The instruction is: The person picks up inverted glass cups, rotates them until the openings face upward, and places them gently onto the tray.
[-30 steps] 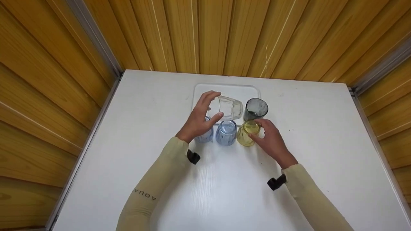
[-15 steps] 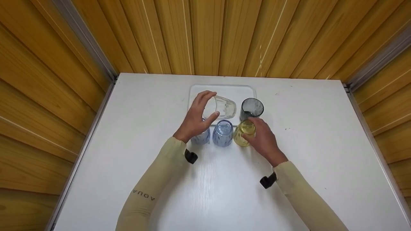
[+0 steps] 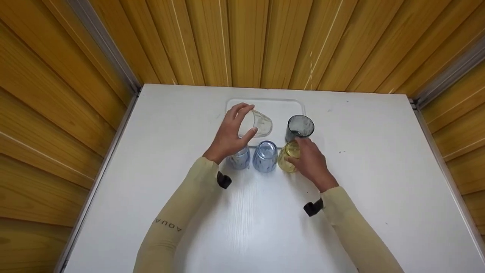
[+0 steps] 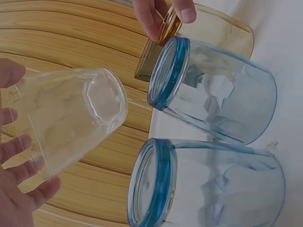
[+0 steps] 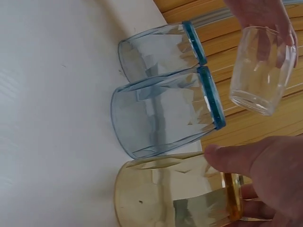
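My left hand (image 3: 232, 131) holds a clear glass (image 3: 264, 124) by its rim end, raised and tipped on its side with the base pointing right. In the left wrist view the fingers spread around that clear glass (image 4: 75, 113). My right hand (image 3: 312, 159) grips a yellow glass (image 3: 287, 163) near its upturned base; the glass stands upside down on the table. To its left, two blue glasses stand upside down in a row: the middle one (image 3: 265, 159) and the left one (image 3: 240, 159), partly covered by my left hand.
Just behind the yellow glass stands a dark grey glass (image 3: 300, 127), mouth up. A white tray (image 3: 265, 100) lies behind the row on the white table (image 3: 182, 113). Wood-patterned panels (image 3: 246, 45) rise at the back and sides.
The clear glass has moved a little left with my left hand, and its base has turned. My right hand has come further over the yellow glass, which stays in place.
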Demonstrator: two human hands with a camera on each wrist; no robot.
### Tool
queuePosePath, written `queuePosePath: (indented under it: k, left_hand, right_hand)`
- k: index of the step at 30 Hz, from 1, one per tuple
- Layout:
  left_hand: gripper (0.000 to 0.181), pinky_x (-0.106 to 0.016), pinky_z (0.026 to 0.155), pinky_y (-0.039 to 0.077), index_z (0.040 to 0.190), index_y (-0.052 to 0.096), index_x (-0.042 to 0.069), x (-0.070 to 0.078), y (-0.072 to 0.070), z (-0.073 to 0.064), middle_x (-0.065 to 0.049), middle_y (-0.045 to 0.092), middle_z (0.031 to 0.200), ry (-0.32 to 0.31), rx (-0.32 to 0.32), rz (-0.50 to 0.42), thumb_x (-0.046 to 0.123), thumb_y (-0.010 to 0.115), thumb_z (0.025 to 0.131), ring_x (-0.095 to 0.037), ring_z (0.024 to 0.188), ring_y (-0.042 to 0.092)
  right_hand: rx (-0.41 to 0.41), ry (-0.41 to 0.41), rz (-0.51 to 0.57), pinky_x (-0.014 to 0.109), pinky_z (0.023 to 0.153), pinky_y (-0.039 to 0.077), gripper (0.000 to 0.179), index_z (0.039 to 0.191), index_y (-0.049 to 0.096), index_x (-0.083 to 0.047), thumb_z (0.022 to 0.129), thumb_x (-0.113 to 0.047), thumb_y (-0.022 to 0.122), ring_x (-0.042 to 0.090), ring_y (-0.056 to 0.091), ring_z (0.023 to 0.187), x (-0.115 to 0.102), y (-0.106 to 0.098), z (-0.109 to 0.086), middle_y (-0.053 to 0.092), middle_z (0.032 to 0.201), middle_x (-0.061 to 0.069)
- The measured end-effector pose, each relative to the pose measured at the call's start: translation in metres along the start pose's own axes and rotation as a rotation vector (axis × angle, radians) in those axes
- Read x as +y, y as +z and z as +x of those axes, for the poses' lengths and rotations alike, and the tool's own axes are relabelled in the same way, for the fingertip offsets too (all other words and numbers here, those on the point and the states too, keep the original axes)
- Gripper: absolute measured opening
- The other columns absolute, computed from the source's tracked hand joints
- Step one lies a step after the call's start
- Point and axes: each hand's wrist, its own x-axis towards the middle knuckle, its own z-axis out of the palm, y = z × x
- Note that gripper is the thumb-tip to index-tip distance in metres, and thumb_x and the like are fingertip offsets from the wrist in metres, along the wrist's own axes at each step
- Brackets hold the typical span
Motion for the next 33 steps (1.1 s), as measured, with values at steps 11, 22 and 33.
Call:
queuePosePath:
  k: [11, 22, 33]
  left_hand:
    - [0.059, -0.048, 0.114, 0.036, 0.146, 0.038, 0.027, -0.009, -0.002, 0.007, -0.002, 0.036, 0.149, -0.111, -0.069, 0.109, 0.042, 0.057, 0.093, -0.023, 0.137, 0.037]
    - [0.06, -0.049, 0.114, 0.033, 0.147, 0.037, 0.03, -0.013, 0.001, 0.013, -0.003, 0.034, 0.151, -0.181, -0.138, 0.155, 0.044, 0.056, 0.092, -0.025, 0.139, 0.034]
    - [0.062, -0.048, 0.113, 0.033, 0.148, 0.034, 0.032, -0.014, 0.003, 0.016, -0.003, 0.031, 0.153, -0.198, -0.194, 0.179, 0.045, 0.056, 0.092, -0.025, 0.138, 0.033]
  right_hand:
    - [-0.046, 0.037, -0.097, 0.06, 0.094, 0.046, 0.075, 0.14, 0.043, 0.003, 0.081, -0.026, 0.078, 0.043, 0.051, 0.123, -0.014, -0.006, 0.005, 0.049, 0.137, 0.027]
    - [-0.04, -0.009, -0.151, 0.057, 0.09, 0.049, 0.074, 0.136, 0.046, 0.007, 0.078, -0.023, 0.08, 0.044, 0.056, 0.117, -0.015, -0.011, 0.005, 0.054, 0.13, 0.029]
    - [-0.033, 0.014, -0.155, 0.054, 0.087, 0.051, 0.07, 0.132, 0.05, 0.005, 0.077, -0.023, 0.081, 0.04, 0.06, 0.11, -0.017, -0.007, 0.006, 0.058, 0.123, 0.025]
